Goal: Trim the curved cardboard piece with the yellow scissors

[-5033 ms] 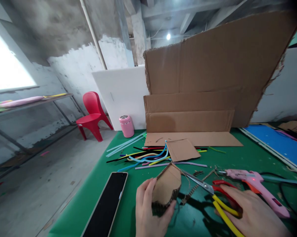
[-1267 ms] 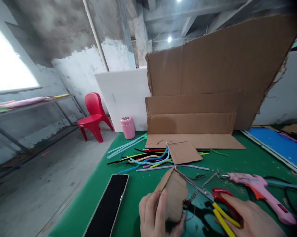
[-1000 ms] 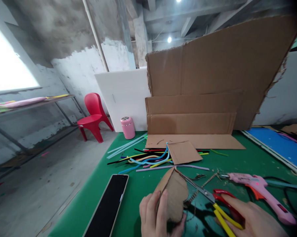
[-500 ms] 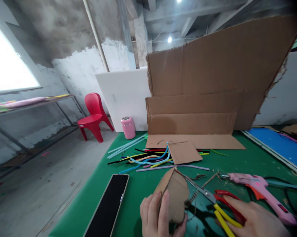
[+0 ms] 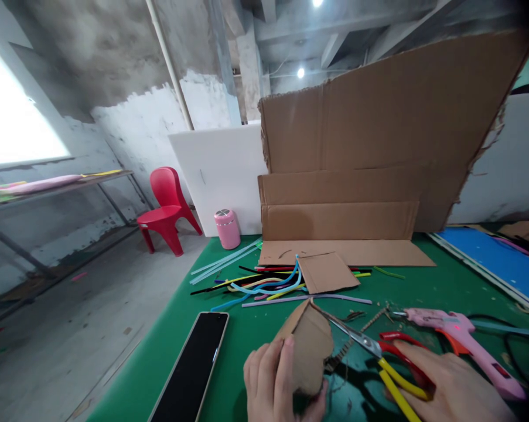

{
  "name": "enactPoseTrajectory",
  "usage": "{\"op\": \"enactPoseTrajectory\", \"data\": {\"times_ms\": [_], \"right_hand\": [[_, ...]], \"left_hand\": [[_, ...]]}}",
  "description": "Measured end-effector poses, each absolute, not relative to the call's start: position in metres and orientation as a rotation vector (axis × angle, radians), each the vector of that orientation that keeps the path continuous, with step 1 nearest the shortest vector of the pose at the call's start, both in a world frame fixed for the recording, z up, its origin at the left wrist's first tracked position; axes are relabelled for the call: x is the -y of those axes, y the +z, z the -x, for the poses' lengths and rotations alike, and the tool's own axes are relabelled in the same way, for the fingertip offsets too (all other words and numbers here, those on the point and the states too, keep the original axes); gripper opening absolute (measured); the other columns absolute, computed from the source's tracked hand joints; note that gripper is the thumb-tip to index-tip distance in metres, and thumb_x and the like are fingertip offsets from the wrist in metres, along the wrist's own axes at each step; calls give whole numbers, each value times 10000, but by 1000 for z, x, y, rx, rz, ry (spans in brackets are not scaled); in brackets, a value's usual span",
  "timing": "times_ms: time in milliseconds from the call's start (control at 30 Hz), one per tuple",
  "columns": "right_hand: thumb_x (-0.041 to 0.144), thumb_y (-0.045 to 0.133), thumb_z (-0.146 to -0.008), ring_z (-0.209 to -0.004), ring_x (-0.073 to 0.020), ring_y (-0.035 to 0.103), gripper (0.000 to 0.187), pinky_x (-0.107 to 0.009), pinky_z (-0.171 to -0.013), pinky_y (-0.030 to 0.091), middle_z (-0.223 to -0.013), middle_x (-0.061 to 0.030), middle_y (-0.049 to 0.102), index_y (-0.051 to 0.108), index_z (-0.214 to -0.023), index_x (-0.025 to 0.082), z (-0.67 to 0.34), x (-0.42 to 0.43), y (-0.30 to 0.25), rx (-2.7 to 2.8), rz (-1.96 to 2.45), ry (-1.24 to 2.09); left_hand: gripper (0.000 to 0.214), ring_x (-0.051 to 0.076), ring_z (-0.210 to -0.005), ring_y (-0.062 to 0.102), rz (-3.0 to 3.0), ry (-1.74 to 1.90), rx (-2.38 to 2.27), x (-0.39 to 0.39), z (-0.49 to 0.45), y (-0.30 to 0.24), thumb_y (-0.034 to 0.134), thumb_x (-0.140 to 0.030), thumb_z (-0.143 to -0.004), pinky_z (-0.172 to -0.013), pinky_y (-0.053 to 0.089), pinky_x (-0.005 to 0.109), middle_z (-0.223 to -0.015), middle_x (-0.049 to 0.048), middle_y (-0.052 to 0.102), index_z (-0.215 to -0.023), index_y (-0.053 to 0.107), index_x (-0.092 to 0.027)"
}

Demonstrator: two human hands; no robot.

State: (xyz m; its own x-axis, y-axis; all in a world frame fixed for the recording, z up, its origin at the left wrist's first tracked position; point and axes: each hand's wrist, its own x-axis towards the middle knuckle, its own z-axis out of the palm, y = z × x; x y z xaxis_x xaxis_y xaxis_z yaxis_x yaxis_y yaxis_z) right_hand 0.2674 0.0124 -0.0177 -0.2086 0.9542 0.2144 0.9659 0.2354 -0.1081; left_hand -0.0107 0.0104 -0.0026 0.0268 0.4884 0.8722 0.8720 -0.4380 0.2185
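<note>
At lower centre of the frame the left hand (image 5: 273, 378) grips a cardboard piece (image 5: 311, 350) while the right hand (image 5: 451, 375), lower right, holds scissors (image 5: 368, 343) at its edge, apparently mid-trim, so the next cut likely calls for steadying it

At bottom centre, bare table (image 5: 226, 384) leaves 1 narrow lane between the phone (image 5: 191, 369) and the left hand (image 5: 270, 381). Rightward, the cardboard piece (image 5: 312, 351), scissors (image 5: 366, 341) and right hand (image 5: 451, 381) block passage toward the glue gun (image 5: 461, 337). Coloured stems (image 5: 264, 285) clutter mid-frame; above, a tall cardboard panel (image 5: 356, 135) walls off the back. Right of centre, mostly open green separates panel and glue gun.
</note>
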Motion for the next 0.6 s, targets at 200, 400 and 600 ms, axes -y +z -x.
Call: {"op": "enactPoseTrajectory", "data": {"times_ms": [200,400,600], "right_hand": [[485,587,-811,-830,-236,690,372,-339,-663,586,-1062,20,708,664,-1128,305,-265,-10,-24,2256,1792,-75],[468,614,-781,-758,-221,697,345,-320,-636,586,-993,6,728,690,-1062,284,-256,-12,-10,2235,1729,-133],[448,632,-764,-706,-200,687,303,-282,-586,566,-921,21,736,702,-1021,305,-248,-11,8,2178,1751,-10]], "left_hand": [[442,284,-910,609,1925,-1369,1397,-10,13,-6,641,-248,-787,-779,495,430,-988,131,640,-1208,547,-153],[427,271,-868,630,1919,-1409,1350,-11,11,-10,644,-300,-782,-751,502,412,-963,134,658,-1180,576,-162],[424,267,-843,615,1885,-1443,1303,-14,9,-6,641,-270,-762,-738,493,404,-949,124,640,-1167,580,-161]]}}
